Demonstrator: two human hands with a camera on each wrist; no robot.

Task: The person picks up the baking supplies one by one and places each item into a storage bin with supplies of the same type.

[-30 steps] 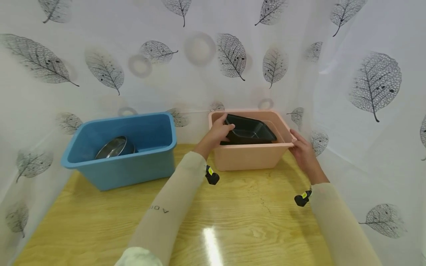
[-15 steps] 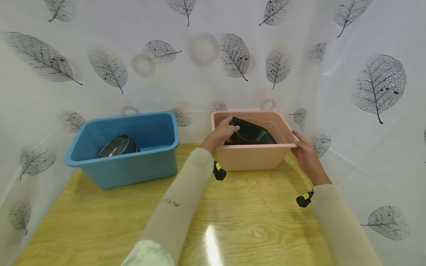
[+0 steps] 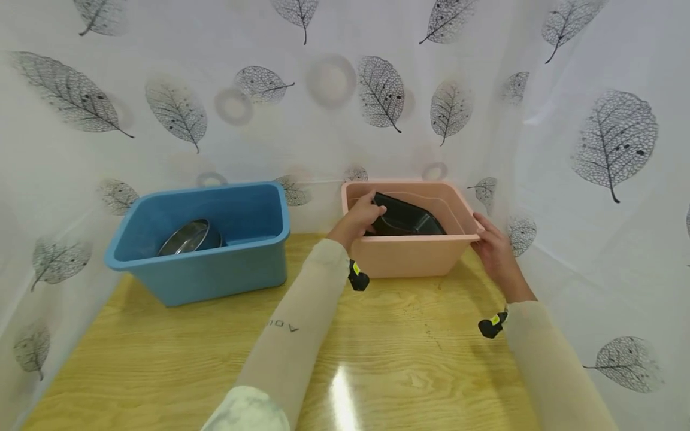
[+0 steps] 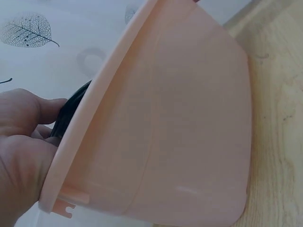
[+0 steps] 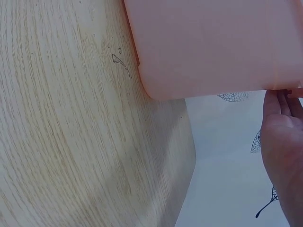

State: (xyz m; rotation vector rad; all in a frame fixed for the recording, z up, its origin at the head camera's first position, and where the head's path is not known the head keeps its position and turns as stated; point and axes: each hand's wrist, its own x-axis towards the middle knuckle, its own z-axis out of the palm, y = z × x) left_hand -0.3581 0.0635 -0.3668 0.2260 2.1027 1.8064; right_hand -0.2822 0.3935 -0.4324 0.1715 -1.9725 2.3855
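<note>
A black plastic tray (image 3: 406, 218) lies tilted inside the pink bin (image 3: 401, 256), its lower part hidden behind the bin's front wall. My left hand (image 3: 357, 221) reaches over the bin's front left rim and pinches the tray's left edge. In the left wrist view the thumb presses on the dark tray (image 4: 68, 113) just beyond the rim, while the other fingertips are mostly hidden. With my right hand (image 3: 497, 257) I hold the bin's right rim at the front corner. The right wrist view shows those fingers (image 5: 279, 104) beneath the rim, against the outer wall.
To the left stands a blue bin (image 3: 215, 278) with a round metal bowl (image 3: 185, 238) tilted inside. Both bins rest on a wooden table (image 3: 377, 347). A white leaf-print sheet (image 3: 323, 143) hangs close behind them and along the sides.
The black tray has gone lower into the pink bin, with my left hand moving down along with it. My right hand stays on the rim. The head view has shifted slightly.
</note>
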